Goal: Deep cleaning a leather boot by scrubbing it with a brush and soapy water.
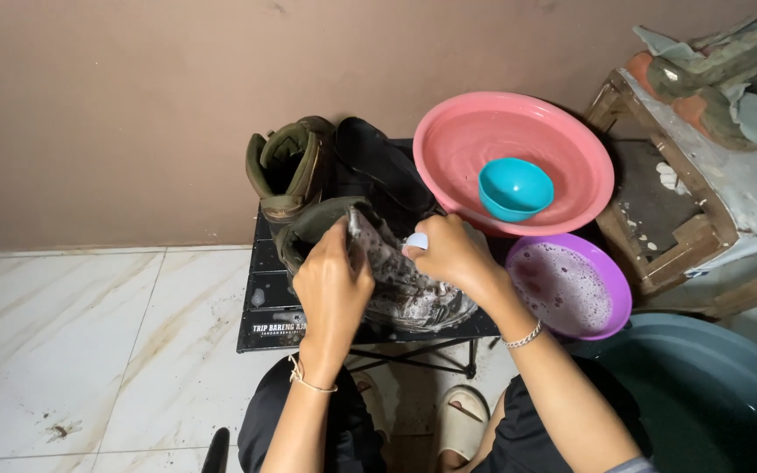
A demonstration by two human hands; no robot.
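A person is sitting over a small black folding table, seen from above. The left hand is closing around the collar of a soapy olive-green boot lying on its side at the table's middle, gripping it steady. The right hand is curling around a small white brush and pressing it against the boot's sudsy upper. A second olive boot is standing upright at the table's back left, with a black insole lying beside it. A white rectangular printed label is running along the table's front edge. To the right, a pink basin is holding a teal bowl, and a purple bowl of foamy water is sitting just below.
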